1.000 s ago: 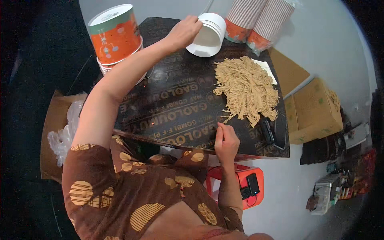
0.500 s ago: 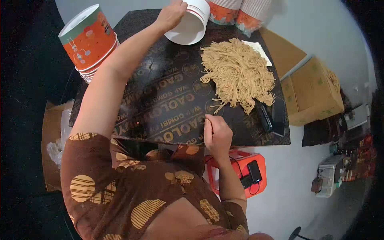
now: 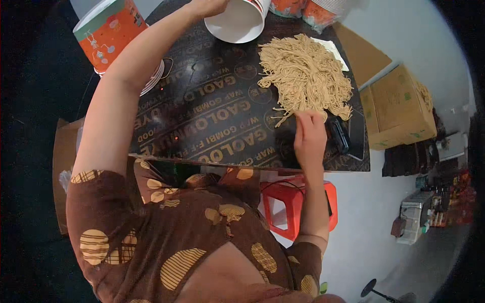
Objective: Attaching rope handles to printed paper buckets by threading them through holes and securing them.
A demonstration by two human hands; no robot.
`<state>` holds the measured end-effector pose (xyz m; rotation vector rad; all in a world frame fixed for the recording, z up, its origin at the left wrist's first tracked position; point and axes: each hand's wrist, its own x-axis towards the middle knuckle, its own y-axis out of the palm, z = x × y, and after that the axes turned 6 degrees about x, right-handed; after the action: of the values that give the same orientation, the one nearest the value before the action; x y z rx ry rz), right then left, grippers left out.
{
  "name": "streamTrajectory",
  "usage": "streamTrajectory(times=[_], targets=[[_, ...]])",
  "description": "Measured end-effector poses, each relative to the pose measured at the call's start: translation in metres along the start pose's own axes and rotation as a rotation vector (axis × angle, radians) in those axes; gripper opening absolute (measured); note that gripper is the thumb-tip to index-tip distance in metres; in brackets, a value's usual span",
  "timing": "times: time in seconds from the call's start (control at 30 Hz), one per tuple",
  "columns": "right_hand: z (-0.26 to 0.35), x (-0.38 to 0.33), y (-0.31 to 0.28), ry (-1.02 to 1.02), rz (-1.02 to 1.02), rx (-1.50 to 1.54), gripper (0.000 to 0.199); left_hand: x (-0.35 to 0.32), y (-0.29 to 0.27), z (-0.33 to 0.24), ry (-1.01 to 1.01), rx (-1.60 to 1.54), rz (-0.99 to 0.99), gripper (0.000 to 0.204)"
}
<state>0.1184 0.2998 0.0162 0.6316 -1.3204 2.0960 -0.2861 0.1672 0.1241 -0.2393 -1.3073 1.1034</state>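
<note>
The left hand (image 3: 209,6) and the white tub (image 3: 237,25) beside it are cropped above, grasp indeterminable, while the right hand (image 3: 310,135), fingers bunched at the tan strands (image 3: 305,70) on the desk (image 3: 202,118), hides any pinch.

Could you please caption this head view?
Left hand at a white tub, right hand at a pile of tan strands on a dark table.

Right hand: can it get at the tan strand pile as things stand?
Looks like yes: the right hand is at the pile's near edge, fingers over or touching the strands. I see nothing blocking from above.
</note>
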Motion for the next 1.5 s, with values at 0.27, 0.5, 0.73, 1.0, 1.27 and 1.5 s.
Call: streamTrajectory(times=[0.27,0.5,0.73,1.0,1.27,1.5], targets=[[-0.026,0.034,0.007,-0.246,0.163,-0.175,0.021,-0.014,-0.011,-0.019,0.089,0.095,0.233,0.054],[-0.026,0.035,0.011,-0.259,0.19,-0.202,0.012,-0.034,-0.009,-0.019,0.213,-0.042,-0.108,0.062],[-0.023,0.032,0.003,-0.233,0.187,-0.092,0.027,-0.067,-0.058,-0.044,-0.121,-0.263,-0.059,0.045],[-0.026,0.034,-0.007,-0.197,0.129,-0.025,0.026,-0.117,-0.1,-0.051,-0.613,-0.87,0.151,0.033],[-0.029,0.039,0.001,-0.329,0.213,-0.155,0.019,-0.15,-0.108,-0.062,-0.755,-1.004,0.177,0.027],[-0.026,0.038,0.004,-0.328,0.186,-0.172,0.009,-0.161,-0.137,-0.058,-0.831,-0.768,0.008,0.026]])
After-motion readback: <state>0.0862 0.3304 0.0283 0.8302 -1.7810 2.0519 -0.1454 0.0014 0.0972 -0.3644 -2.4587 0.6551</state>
